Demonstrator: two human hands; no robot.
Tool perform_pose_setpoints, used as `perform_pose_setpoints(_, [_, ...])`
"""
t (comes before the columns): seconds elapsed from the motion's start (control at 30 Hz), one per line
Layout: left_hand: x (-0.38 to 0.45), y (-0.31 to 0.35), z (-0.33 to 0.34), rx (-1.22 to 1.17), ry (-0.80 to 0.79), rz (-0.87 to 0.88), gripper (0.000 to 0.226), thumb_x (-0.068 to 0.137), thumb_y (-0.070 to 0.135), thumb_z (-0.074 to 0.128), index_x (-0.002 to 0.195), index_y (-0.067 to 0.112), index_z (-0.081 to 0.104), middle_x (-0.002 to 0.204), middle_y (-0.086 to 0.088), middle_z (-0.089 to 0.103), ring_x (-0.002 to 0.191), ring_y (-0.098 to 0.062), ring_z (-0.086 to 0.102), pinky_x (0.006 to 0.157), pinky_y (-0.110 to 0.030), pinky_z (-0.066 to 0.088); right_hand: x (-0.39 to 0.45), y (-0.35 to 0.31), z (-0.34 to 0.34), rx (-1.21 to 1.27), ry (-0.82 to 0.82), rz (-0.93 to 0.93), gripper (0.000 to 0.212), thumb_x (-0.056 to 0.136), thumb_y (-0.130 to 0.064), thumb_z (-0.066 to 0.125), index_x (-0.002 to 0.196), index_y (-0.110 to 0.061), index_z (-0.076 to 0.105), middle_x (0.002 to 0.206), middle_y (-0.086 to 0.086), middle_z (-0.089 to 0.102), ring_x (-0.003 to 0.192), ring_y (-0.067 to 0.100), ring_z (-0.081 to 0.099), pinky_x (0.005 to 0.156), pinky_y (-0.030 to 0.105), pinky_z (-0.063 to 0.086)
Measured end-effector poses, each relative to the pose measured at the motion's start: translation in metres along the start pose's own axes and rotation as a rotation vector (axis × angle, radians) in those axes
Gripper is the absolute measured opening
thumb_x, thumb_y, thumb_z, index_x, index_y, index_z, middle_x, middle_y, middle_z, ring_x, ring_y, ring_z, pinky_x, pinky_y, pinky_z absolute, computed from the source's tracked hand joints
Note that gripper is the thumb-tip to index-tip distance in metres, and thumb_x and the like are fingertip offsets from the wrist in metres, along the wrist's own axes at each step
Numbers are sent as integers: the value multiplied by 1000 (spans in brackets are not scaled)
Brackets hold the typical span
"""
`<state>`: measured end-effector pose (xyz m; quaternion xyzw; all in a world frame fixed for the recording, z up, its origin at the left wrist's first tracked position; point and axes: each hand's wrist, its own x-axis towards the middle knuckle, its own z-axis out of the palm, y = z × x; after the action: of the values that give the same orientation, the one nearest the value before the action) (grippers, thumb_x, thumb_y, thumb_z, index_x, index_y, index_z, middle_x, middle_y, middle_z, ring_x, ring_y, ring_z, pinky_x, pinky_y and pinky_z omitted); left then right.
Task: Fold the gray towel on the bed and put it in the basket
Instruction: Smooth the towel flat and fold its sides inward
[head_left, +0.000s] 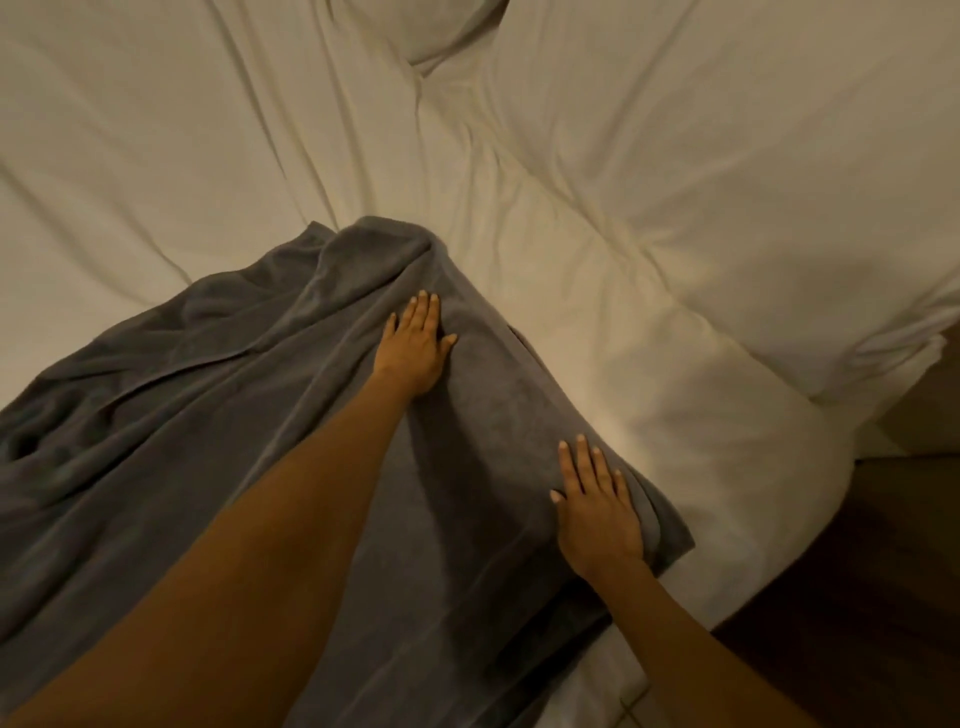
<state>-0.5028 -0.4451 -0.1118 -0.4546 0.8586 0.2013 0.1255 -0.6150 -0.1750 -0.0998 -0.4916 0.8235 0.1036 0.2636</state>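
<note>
The gray towel (218, 395) lies spread and wrinkled across the near left part of the white bed (649, 218). Its right edge runs diagonally from the far corner down to the near corner. My left hand (415, 343) rests flat, fingers apart, on the towel near its far right corner. My right hand (597, 509) lies flat on the towel's right edge near the near corner, where the cloth is doubled over. Neither hand grips the cloth. No basket is in view.
A white pillow (447, 26) lies at the head of the bed, at the top of the view. The bed's corner (810, 467) ends at the right, with dark wooden floor (872, 597) beyond it.
</note>
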Motion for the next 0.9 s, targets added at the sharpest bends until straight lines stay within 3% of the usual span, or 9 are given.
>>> perform_pose_setpoints(0.2, [-21,-29,-27,-66,179,97,57,101,36,28,149,12,13,158,-9,14,145,-22,13,120,-36,9,1,-16,-20,-4,52,-40,61,100,-40,22,148,-18,-8,157,7,-10,144,23,-9,116,42,-3])
perform_pose_setpoints(0.33, [-46,-71,-37,-74,273,34,51,101,30,35,146,9,26,153,-13,27,141,-27,26,118,-39,17,10,-41,-32,-16,95,-123,60,95,-41,13,148,-16,-3,157,9,-5,145,24,-4,115,44,0])
perform_pose_setpoints(0.53, [-80,-151,-37,1,240,-228,50,101,29,33,147,10,25,155,-12,23,144,-25,19,119,-42,9,46,-91,-44,-70,158,-277,63,89,-41,22,141,-10,38,147,14,38,133,31,38,104,50,33])
perform_pose_setpoints(0.7, [-96,-192,-33,25,274,-261,54,100,38,31,147,12,24,156,-9,22,144,-22,18,118,-40,4,102,-143,-66,-134,273,-462,59,96,-40,21,148,-13,20,156,13,16,143,30,17,112,48,16])
perform_pose_setpoints(0.83, [-107,-221,-30,21,348,-296,48,101,27,32,146,9,27,155,-9,24,144,-23,20,118,-43,6,143,-193,-87,-257,268,-561,56,101,-30,25,149,-18,-1,157,9,-10,144,24,-7,115,44,0])
perform_pose_setpoints(0.9, [-115,-238,-23,21,356,-328,48,101,24,32,147,10,25,156,-9,23,144,-22,20,118,-42,5,161,-218,-98,-310,305,-601,58,101,-28,28,149,-21,-3,157,8,-15,144,24,-11,116,44,-2])
